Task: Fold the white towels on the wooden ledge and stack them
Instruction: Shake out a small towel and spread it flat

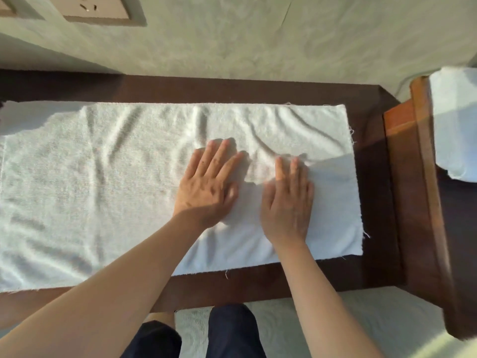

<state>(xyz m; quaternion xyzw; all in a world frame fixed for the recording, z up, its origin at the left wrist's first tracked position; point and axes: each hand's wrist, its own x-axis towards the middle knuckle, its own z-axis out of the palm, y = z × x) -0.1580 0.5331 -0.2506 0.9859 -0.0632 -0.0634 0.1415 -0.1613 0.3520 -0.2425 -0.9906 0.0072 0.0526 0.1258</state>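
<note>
A large white towel [103, 182] lies spread out flat along the dark wooden ledge [371, 197], wrinkled across its far half. My left hand [206, 182] rests palm down on the towel near its middle, fingers straight. Just to its right, my right hand [289, 200] also presses flat on the towel, fingers straight and slightly blurred. The towel's right edge is frayed and stops short of the ledge's end. More white cloth [454, 122] sits at the far right beyond the ledge.
A pale wall [258, 34] runs behind the ledge, with a framed panel [95, 9] at top left. An orange-brown wooden rail [423, 151] borders the ledge on the right. My dark trouser legs [232, 332] stand over pale flooring below the front edge.
</note>
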